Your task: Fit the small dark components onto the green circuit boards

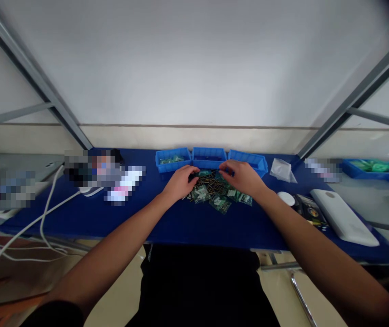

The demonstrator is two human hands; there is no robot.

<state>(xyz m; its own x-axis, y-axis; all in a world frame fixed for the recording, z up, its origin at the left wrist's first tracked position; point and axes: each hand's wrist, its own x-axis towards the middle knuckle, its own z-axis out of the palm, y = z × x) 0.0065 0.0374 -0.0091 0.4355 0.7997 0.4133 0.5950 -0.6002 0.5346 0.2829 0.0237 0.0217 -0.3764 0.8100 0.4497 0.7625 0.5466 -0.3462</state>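
A pile of small brass-coloured screws [214, 185] lies on the blue table surface in front of me. Small clear plastic bags [220, 203] with bits inside lie along its near edge. At the pile's left side is my left hand [181, 182], its thumb and forefinger bent and apart, with no held thing showing. Over the right side, my right hand [243, 176] has its fingers curled down by a greenish bag; what is in the fingertips is too small to make out. Three blue bins [209, 156] stand behind the pile; the left one holds small bags.
Folded clear plastic bags [281, 170] lie at the back right. Nearer are a round white lid [285, 199], a dark packet [309, 210] and a long white device [344, 217]. A blurred-out bright item [126, 184] and white cables [46, 212] are on the left. Metal posts [70, 122] frame the table.
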